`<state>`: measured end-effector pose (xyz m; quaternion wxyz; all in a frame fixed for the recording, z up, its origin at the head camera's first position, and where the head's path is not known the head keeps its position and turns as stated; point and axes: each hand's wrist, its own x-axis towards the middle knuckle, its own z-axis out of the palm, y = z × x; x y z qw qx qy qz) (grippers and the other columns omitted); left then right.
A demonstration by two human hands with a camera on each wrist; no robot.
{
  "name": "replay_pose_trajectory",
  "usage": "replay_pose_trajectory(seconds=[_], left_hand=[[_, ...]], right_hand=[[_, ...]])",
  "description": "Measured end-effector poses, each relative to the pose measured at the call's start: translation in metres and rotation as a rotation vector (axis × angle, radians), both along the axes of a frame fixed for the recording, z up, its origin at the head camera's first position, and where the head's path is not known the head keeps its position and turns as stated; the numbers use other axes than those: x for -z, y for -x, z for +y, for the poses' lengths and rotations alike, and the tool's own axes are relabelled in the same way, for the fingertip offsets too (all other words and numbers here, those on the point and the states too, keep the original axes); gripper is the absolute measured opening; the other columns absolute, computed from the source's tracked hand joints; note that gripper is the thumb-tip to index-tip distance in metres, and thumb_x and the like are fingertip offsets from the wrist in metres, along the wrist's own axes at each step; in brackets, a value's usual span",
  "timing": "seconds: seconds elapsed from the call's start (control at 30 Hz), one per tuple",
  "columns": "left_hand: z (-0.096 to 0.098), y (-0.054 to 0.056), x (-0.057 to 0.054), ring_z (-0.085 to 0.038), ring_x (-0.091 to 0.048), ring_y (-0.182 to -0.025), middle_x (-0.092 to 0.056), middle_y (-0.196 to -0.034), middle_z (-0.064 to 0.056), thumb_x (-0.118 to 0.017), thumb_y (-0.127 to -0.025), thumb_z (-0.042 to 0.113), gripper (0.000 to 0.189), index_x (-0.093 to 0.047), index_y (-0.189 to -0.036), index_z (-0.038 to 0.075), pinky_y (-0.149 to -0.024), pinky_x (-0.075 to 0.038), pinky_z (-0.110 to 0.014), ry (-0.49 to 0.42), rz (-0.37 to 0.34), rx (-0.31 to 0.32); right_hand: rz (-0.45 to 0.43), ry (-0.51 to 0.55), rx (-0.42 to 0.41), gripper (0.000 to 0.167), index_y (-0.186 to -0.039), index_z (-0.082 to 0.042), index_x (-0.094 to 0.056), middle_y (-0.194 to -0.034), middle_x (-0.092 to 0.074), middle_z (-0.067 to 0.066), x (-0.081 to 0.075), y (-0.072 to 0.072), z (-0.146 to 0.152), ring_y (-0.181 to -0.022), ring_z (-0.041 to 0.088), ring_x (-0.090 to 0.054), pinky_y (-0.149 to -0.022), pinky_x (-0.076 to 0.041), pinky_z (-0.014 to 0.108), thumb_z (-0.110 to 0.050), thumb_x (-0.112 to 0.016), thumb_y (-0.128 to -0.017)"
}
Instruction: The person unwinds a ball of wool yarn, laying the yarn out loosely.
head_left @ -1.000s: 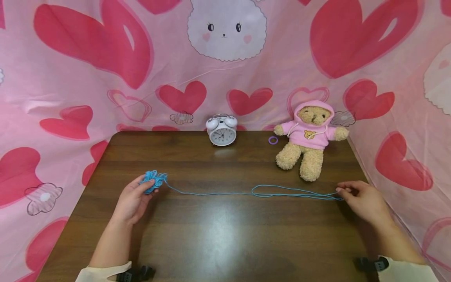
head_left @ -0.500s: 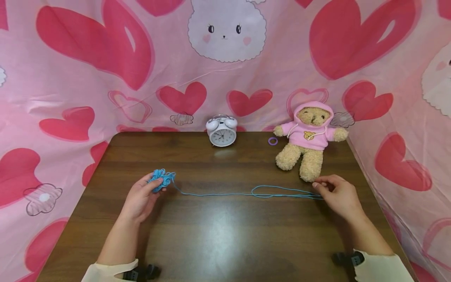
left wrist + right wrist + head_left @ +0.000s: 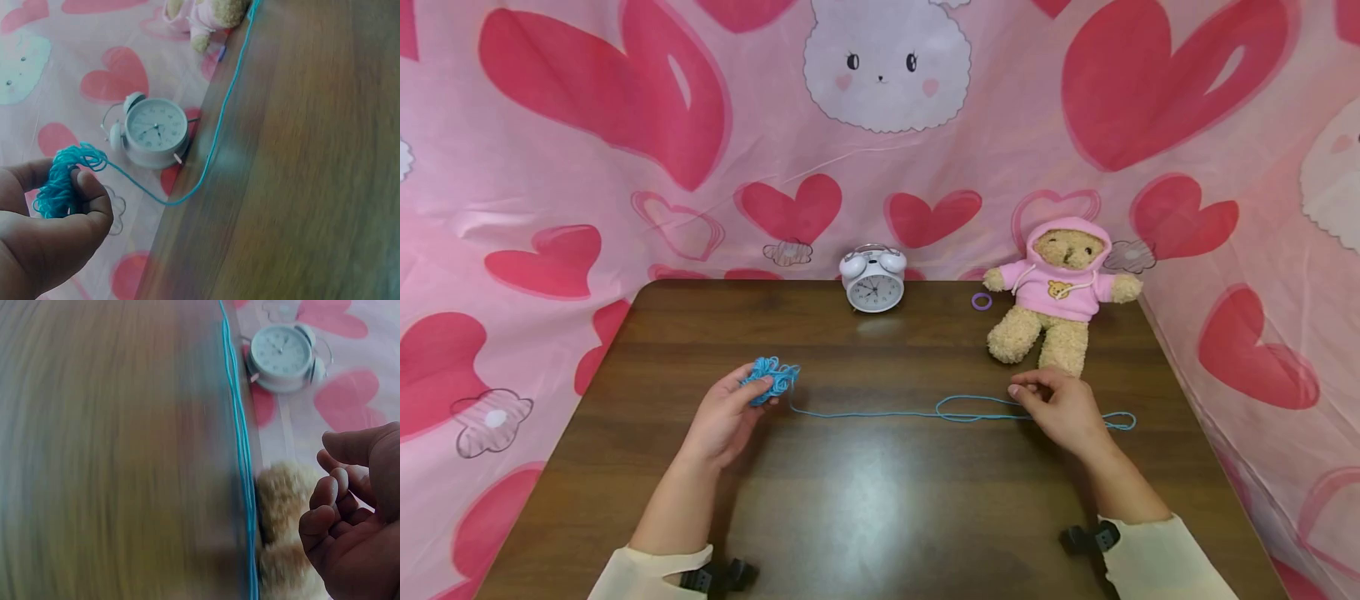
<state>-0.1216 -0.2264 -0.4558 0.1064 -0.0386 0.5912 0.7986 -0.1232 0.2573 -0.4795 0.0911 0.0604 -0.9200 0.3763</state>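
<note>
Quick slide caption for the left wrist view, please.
Left hand pinching a blue yarn bundle, its strand leading over the table, white clock beyond.

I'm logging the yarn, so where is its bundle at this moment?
In the head view, the blue bundle is held in the left hand, below and left of the white clock.

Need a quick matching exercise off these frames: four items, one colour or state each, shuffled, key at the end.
1. Yarn bundle
2. Clock
3. Teddy bear
4. Ring

A. Dressed in a pink top
B. Purple
C. Held in the left hand
D. White, with a round dial

Pairs: 1-C, 2-D, 3-A, 4-B
</note>
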Motion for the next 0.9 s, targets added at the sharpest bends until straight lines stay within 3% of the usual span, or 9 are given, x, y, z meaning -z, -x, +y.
replay_pose_trajectory(seconds=[0.33, 0.5, 0.9], left_hand=[[0.018, -0.002, 0.005, -0.018, -0.061, -0.091, -0.066, -0.097, 0.000, -0.061, -0.106, 0.013, 0.021, -0.059, -0.121, -0.001, -0.092, -0.052, -0.033, 0.051, -0.033, 0.056], [0.027, -0.002, 0.007, -0.018, -0.060, -0.091, -0.064, -0.098, -0.002, -0.061, -0.105, 0.013, 0.027, -0.057, -0.124, -0.006, -0.089, -0.053, -0.031, 0.054, -0.038, 0.066], [0.051, 0.005, 0.000, -0.019, -0.059, -0.093, -0.064, -0.100, -0.004, -0.060, -0.105, 0.012, 0.038, -0.051, -0.134, -0.011, -0.096, -0.051, -0.039, 0.042, -0.030, 0.125]], right_hand=[[-0.003, 0.105, -0.104, 0.007, -0.095, -0.011, -0.080, -0.083, -0.068, -0.005, 0.007, 0.005, -0.041, -0.068, 0.009, -0.056, -0.059, -0.047, 0.024, -0.009, -0.082, -0.088], [0.010, 0.136, -0.144, 0.009, -0.095, -0.011, -0.080, -0.083, -0.068, -0.006, 0.010, 0.007, -0.061, -0.069, 0.008, -0.057, -0.061, -0.048, 0.022, -0.008, -0.083, -0.087], [-0.048, 0.195, -0.266, 0.015, -0.099, -0.010, -0.080, -0.084, -0.063, -0.007, 0.001, 0.017, -0.118, -0.073, 0.009, -0.057, -0.065, -0.048, 0.023, -0.015, -0.085, -0.087]])
